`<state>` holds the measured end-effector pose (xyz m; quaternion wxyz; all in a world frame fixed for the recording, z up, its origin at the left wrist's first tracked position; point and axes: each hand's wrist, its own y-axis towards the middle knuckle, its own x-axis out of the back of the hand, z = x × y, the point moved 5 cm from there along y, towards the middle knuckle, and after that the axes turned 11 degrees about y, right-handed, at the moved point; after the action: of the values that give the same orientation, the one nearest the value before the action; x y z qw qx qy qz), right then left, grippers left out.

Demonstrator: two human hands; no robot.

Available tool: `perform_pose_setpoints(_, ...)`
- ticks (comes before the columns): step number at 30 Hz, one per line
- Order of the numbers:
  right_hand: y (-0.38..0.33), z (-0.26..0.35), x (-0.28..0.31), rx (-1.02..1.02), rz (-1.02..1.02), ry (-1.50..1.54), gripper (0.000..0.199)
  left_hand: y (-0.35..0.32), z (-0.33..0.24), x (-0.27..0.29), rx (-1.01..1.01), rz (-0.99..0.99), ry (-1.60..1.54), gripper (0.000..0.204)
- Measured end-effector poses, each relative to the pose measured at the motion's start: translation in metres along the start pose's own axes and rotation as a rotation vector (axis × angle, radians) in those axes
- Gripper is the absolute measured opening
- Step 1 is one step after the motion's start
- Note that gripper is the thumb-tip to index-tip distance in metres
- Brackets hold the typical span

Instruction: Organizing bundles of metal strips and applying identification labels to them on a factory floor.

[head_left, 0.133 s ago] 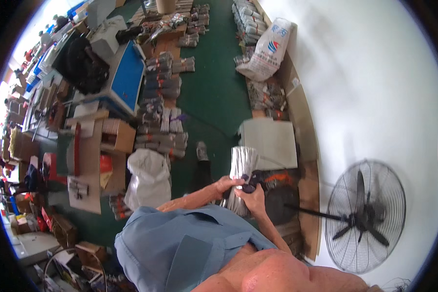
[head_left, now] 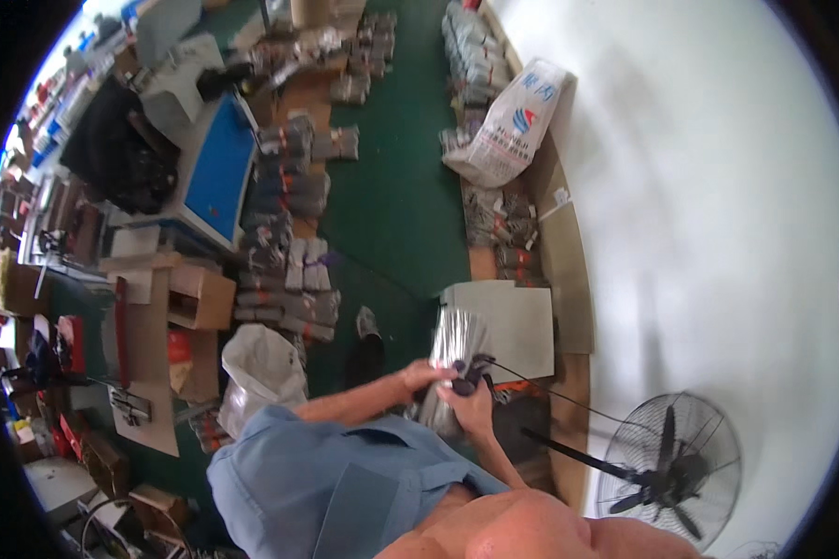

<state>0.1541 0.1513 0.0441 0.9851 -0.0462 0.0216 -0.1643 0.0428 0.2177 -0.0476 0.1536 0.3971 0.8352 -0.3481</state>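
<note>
In front of my body I hold a bundle of shiny silver strips (head_left: 460, 334), tilted slightly, with its lower end coming out below my hands. My left hand (head_left: 419, 374) is closed around the bundle from the left side. My right hand (head_left: 472, 406) is closed at its middle, thumb toward the left hand. Between my fingers is a dark purple band or strip (head_left: 468, 376), wrapped or bunched against the bundle; its exact form is too small to tell.
A white box-like surface (head_left: 513, 326) stands just beyond the bundle. A standing fan (head_left: 671, 475) is on my right by the white wall. Tied grey bundles (head_left: 289, 307) line the green floor (head_left: 391, 186). White sacks (head_left: 261, 373) and a blue-topped table (head_left: 222, 172) are at left.
The view has shifted, so the floor bundles, fan and white box sit lower in the picture. My hands keep hold of the silver bundle, with little change in grip.
</note>
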Motion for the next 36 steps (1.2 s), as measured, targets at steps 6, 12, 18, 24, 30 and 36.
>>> perform_pose_setpoints(6,0.110,0.043,-0.020,-0.366,-0.053,-0.329,0.070,0.029,-0.112,0.029,0.153,0.053,-0.268,0.057)
perform_pose_setpoints(12,0.283,0.105,-0.082,-0.274,0.154,-0.418,0.078,0.083,-0.265,0.107,-0.088,-0.006,-0.310,0.057)
perform_pose_setpoints(18,0.446,0.142,-0.120,-0.154,0.296,-0.654,0.081,0.162,-0.359,0.172,-0.235,-0.139,-0.366,0.050)
perform_pose_setpoints(24,0.631,0.127,-0.146,-0.104,0.537,-0.767,0.082,0.265,-0.447,0.250,-0.361,-0.330,-0.476,0.044)
perform_pose_setpoints(30,0.762,0.137,-0.197,-0.197,0.735,-0.879,0.084,0.318,-0.515,0.305,-0.394,-0.384,-0.684,0.048)
perform_pose_setpoints(36,0.870,0.103,-0.268,-0.218,0.880,-0.923,0.087,0.362,-0.556,0.398,-0.453,-0.486,-0.809,0.057)
